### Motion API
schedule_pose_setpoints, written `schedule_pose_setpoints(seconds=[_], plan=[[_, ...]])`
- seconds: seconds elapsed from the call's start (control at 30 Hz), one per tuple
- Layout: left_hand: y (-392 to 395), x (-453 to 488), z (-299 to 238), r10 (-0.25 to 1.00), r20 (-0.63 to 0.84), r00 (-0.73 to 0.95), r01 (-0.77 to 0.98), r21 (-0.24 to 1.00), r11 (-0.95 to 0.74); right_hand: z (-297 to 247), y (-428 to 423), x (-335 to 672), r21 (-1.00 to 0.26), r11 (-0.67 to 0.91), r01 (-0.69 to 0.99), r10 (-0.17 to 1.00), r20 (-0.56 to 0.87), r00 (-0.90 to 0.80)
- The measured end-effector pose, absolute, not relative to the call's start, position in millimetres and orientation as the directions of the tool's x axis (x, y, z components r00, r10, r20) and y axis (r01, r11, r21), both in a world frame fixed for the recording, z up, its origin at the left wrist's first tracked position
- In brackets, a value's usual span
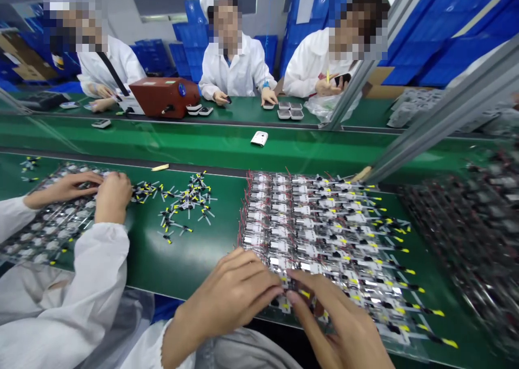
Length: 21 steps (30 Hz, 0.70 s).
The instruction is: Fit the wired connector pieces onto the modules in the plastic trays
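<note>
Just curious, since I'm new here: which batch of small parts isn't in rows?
The loose heap on the green bench: its pieces lie jumbled, while the batch beside it sits in neat rows.

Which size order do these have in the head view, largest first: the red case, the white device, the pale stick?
The red case looks largest. The white device comes next. The pale stick looks smallest, though about as long as the device, only much thinner.
</note>
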State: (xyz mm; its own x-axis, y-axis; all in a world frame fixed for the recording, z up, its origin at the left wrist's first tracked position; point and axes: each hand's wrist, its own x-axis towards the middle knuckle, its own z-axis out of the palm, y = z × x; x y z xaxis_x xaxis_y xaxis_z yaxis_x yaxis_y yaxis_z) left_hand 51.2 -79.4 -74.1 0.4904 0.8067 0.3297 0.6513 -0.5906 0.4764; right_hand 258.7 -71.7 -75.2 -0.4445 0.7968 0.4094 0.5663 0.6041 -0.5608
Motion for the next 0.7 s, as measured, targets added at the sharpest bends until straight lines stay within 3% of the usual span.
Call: schedule_pose_setpoints(seconds=[0.17,0.33,0.47,0.7], plan=[[-66,62,-76,0.77,0.341,0.54,0.58,0.513,-0.633,-72,-73,268,-0.629,0.521,0.577,0.852,0.343,-0.396],[-71,41,-81,0.864,0.186,0.468,0.642,0.601,-0.477,-81,-78,277,-0.681,0.379,0.627,0.923,0.236,-0.303],[-80,30,-90,0.88,0.074,0.47,0.707,0.566,-0.425,-87,-78,285,-0.651,0.283,0.705,0.958,0.157,-0.24],[-79,35,-89,0.861,0.053,0.507,0.725,0.515,-0.458,-87,-76,285,-0.655,0.239,0.717,0.969,0.11,-0.222]])
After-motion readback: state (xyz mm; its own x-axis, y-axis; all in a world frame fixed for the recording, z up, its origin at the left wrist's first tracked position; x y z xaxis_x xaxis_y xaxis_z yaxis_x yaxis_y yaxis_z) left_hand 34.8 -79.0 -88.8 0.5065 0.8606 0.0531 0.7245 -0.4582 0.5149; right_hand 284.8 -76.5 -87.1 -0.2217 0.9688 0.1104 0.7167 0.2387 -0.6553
